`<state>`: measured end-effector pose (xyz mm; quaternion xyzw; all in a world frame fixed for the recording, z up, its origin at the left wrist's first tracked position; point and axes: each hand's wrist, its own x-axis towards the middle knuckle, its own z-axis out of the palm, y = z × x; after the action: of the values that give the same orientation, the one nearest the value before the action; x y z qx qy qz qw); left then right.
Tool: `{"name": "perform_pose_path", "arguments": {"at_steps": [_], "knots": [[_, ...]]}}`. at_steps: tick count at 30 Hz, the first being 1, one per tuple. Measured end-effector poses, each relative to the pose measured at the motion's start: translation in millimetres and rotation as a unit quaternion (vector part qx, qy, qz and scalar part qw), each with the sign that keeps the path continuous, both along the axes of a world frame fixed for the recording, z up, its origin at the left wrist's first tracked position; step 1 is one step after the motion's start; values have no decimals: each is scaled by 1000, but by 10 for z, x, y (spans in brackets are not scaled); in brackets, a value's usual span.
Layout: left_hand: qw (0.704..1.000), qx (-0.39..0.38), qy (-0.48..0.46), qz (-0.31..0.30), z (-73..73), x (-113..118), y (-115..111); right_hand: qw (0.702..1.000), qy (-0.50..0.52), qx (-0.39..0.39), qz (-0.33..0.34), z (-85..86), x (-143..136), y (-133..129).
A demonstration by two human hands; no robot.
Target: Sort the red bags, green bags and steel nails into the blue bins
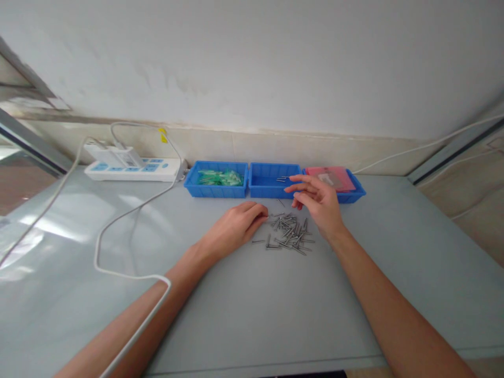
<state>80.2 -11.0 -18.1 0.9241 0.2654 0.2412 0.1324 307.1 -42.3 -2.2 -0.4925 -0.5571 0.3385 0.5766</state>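
Observation:
A loose pile of metal screws (291,233) lies on the grey table between my hands. My left hand (243,223) rests on the table at the pile's left edge, its fingers curled together. Whatever they may hold is hidden. My right hand (318,202) hovers over the pile's far right side, near the front of the middle blue bin (271,192). Its fingers are apart, and I see nothing held in them. A few screws (282,179) show inside that bin, partly beside my fingertips. One screw (281,202) lies apart, just in front of the bin.
The left blue bin (216,192) holds green-tinted packets (220,177). Pink packets (334,178) fill the right blue bin (352,197). A white power strip (157,170) sits by the wall. Its white cable (129,274) loops over the table and across my left forearm.

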Motion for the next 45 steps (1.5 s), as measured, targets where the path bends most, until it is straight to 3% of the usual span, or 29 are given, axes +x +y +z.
{"name": "perform_pose_path", "arguments": {"at_steps": [9,13,18,22,27,29,36,45], "knots": [[994,42,-93,37,33,-17,-51,983,-122,-26,133,-4,-133,-129],[991,52,-114,42,41,-11,-66,985,-79,-36,152,-4,-206,-146],[991,48,-117,48,58,-10,-70,988,-7,-62,144,-6,-218,-115],[997,0,-75,37,116,-60,-29,988,27,-72,132,-6,-194,-88],[986,-153,23,-62,210,-165,28,994,37,-75,73,-27,-147,-34],[979,-178,43,-91,239,-189,32,995,45,-70,46,-43,-133,-12],[979,-164,52,-107,239,-211,65,998,47,-38,-13,-93,-84,31],[998,-59,-3,-13,65,-158,144,999,35,-23,-18,-83,-44,28]]}}
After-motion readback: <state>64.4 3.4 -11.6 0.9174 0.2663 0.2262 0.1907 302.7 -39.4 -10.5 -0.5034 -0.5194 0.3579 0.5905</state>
